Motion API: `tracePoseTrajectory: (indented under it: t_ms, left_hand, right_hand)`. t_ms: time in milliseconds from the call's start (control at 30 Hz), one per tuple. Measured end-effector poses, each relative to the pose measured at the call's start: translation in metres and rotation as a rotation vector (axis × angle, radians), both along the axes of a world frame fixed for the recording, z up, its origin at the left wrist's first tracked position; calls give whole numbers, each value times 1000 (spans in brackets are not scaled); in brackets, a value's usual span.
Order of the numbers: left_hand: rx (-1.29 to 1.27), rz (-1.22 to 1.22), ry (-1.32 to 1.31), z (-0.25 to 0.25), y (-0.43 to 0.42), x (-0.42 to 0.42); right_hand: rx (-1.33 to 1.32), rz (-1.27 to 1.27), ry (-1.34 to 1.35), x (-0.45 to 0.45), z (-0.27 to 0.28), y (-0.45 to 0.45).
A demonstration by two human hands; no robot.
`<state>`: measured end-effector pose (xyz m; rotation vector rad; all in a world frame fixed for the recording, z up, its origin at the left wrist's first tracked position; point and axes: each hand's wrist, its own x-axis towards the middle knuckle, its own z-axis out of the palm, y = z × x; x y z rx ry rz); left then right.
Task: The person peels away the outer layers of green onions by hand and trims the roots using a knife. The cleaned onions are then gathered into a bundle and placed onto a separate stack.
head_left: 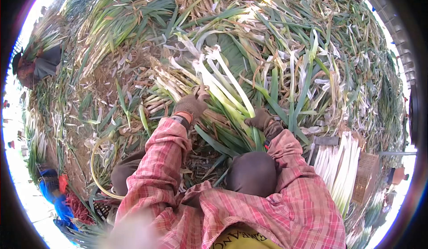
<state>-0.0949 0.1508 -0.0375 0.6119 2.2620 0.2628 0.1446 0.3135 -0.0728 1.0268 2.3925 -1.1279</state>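
Head view: the right hand's (pixel 261 119) fingers curl closed around the green section of several long stalks (pixel 226 96). The left hand's (pixel 191 104) fingers bend against the stalks' near side; whether they pinch a leaf cannot be told. The stalks lie between both hands, slanting beyond the raised knee (pixel 252 173). The step in hand appears to be separating stalks; the next move calls for steady support at the green section. Shafts are white and smooth, grading to green, with loose, ragged ends. Farther right, a white bundle (pixel 336 169) lies beside a woven crate (pixel 365 177).
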Motion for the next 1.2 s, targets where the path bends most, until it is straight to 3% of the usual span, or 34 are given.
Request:
tracePoseTrajectory:
  t_ms: [67,100,200,333,400,467,567,667,733,767,867,900,1033,1133,1200]
  left_hand:
    - [-15,40,-53,7,8,-10]
    - [18,-65,108,-25,9,-21]
    - [-77,-81,45,-24,24,-36]
    - [-21,-119,83,8,30,-37]
    - [-121,-66,7,-1,34,-45]
    - [-175,-48,10,-21,35,-51]
    - [62,-128,109,3,20,-32]
    - [187,-310,232,-21,0,-22]
    - [115,-374,69,44,-10,4]
    - [87,-341,97,23,-13,8]
    - [98,-367,150,25,-20,22]
    - [112,-338,136,33,-17,25]
    - [249,-385,198,33,-8,30]
    - [40,-535,213,42,5,29]
    - [33,-492,251,27,4,35]
  right_hand:
    - [66,-17,78,10,-20,1]
    - [49,-47,126,11,-20,0]
    - [-24,-8,25,11,-23,5]
    - [-85,-3,23,23,-73,18]
    - [-98,-19,10,27,-87,18]
    - [-129,-28,16,23,-56,7]
    - [-158,-16,55,28,-28,-6]
    - [-132,14,-87,49,-32,-7]
    - [-49,12,-176,50,-9,-19]
    - [-110,-70,-225,49,20,-26]
    - [-133,-117,-107,70,-12,-25]
    - [-196,-119,-142,65,10,-29]
    - [-212,-141,-91,83,-12,-25]
    - [-176,-124,-79,95,-45,-18]
    - [-113,-130,-41,100,-48,-16]
